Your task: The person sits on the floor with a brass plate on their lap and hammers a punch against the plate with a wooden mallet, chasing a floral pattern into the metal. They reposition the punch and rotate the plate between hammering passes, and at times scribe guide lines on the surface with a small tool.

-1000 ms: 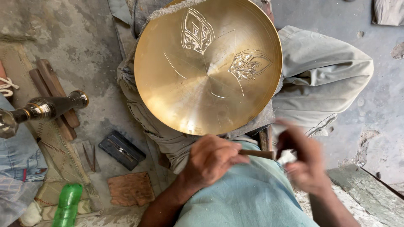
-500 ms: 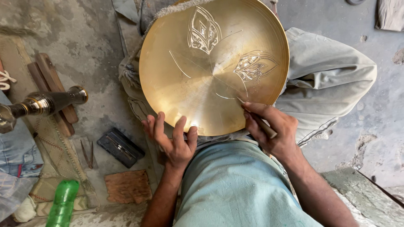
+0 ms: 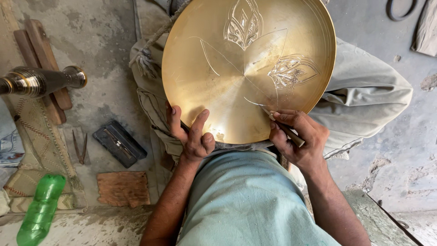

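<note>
- Since half a second ago your left hand (image 3: 193,134) has moved from a spread palm under the rim to a pinch on the lower left edge of the brass plate (image 3: 218,91), thumb on the face and fingers behind.
- Your right hand (image 3: 298,136) has shifted only slightly; its grip is closed on a thin engraving tool (image 3: 284,127), whose tip meets the plate at the lower right, on a scratched line.
- You have the plate propped on your lap, tilted up toward you, above your grey trousers (image 3: 364,95).
- It looks round, shallow and golden, with a ringed rim, a bright glare near the bottom, two finely cut leaf motifs at top and right, and thin outlined petals running to the centre.
- Compared with the earlier view, the plate fills more of the picture and sits a little further right.
- On the floor (image 3: 100,54) to your left lie a dark flat box (image 3: 119,143), a small pair of dividers (image 3: 81,148), a brick-red slab (image 3: 123,188), a green plastic bottle (image 3: 40,210) and a metal vase neck (image 3: 43,81) over wooden blocks (image 3: 38,45).
</note>
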